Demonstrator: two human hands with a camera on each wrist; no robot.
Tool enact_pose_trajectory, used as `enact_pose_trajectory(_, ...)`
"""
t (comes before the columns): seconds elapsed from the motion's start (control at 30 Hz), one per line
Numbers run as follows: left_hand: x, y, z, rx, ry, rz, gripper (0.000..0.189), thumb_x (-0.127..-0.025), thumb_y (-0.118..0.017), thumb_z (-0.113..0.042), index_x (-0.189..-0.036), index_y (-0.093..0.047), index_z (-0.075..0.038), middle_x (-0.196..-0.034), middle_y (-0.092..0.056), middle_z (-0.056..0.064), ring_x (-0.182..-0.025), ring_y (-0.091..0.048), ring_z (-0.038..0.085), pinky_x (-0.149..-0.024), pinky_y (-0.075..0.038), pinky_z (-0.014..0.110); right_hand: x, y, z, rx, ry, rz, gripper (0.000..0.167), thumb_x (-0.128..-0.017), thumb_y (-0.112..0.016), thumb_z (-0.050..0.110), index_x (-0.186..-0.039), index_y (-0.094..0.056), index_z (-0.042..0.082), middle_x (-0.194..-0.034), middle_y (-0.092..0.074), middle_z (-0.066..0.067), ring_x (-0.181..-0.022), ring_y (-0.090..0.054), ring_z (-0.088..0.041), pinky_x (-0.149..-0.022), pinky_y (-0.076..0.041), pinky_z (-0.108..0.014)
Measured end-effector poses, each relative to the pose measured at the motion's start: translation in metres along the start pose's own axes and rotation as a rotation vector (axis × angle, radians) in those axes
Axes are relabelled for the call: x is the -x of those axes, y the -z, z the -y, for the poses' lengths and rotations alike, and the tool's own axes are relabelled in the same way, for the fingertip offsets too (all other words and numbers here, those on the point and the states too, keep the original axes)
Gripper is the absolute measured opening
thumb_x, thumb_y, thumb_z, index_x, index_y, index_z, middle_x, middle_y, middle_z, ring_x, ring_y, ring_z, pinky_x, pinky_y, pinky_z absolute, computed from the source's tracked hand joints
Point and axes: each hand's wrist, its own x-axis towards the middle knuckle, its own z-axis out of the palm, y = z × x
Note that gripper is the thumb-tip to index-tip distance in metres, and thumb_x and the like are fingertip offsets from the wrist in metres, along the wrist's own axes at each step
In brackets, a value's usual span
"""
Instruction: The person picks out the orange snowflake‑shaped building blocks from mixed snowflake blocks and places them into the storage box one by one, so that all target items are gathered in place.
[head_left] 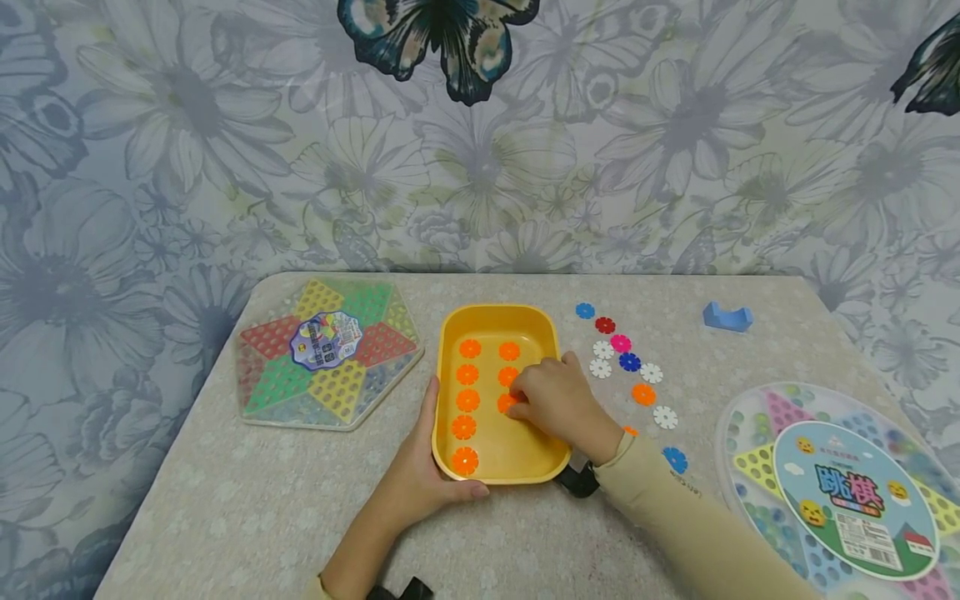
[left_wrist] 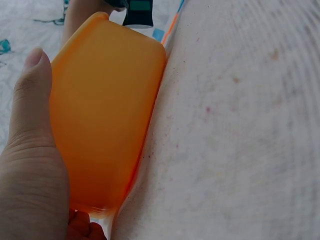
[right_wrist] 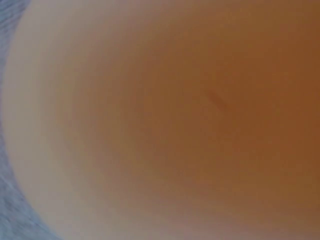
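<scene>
A yellow plastic tray (head_left: pixel 525 454) lies on the table, holding orange flower-shaped discs (head_left: pixel 467 401) in two columns. My left hand (head_left: pixel 418 467) grips the tray's near left corner, its thumb along the front wall and its fingers up the left side. In the left wrist view, the thumb (left_wrist: pixel 32 105) lies against the tray's outer wall (left_wrist: pixel 105 115). Reaching in over the right side, my right hand (head_left: pixel 562 400) has curled fingers and pinches an orange disc (head_left: pixel 506 403) low in the right column. The right wrist view shows only a blurred, close yellow-orange surface.
Loose flower discs in several colours, among them a white one (head_left: pixel 665 417), trail along the tray's right. A clear hexagonal game box (head_left: pixel 330 400) lies left. A round Chinese checkers box (head_left: pixel 855 500) lies right, with a small blue block (head_left: pixel 727 317) behind. A patterned wall borders the table's back.
</scene>
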Motion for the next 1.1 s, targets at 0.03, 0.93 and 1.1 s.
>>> enact_pose_trajectory(0.03, 0.000, 0.000, 0.000, -0.001, 0.004, -0.001, 0.141, -0.064, -0.094, -0.035, -0.159, 0.009, -0.034, -0.168, -0.012, -0.005, -0.142, -0.041, 0.014, -0.113, -0.033, 0.023, 0.000, 0.000, 0.000, 0.002, 0.002, -0.003, 0.023, -0.076, -0.084, 0.043, -0.083, -0.079, 0.022, -0.073, -0.070, 0.011, -0.074, -0.054, -0.016, -0.073, -0.028, -0.037)
enact_pose_trajectory(0.93, 0.001, -0.001, 0.007, -0.010, -0.046, -0.005, 0.143, -0.063, -0.096, -0.025, -0.160, 0.009, -0.028, -0.168, -0.011, 0.000, -0.145, -0.037, 0.021, -0.111, -0.029, 0.015, 0.076, 0.057, -0.061, -0.235, -0.172, -0.133, 0.036, -0.089, -0.075, 0.028, -0.121, -0.071, 0.013, -0.105, -0.072, -0.001, -0.092, -0.056, -0.022, -0.076, -0.050, -0.037)
enact_pose_trajectory(1.1, 0.001, -0.001, 0.007, -0.011, -0.046, -0.008, 0.143, -0.062, -0.096, -0.026, -0.160, 0.009, -0.028, -0.168, -0.011, 0.000, -0.145, -0.036, 0.020, -0.112, -0.028, 0.015, 0.093, 0.043, -0.075, -0.128, -0.214, 0.077, 0.044, -0.082, -0.081, 0.034, -0.120, -0.071, 0.013, -0.102, -0.071, 0.000, -0.094, -0.057, -0.024, -0.080, -0.053, -0.044)
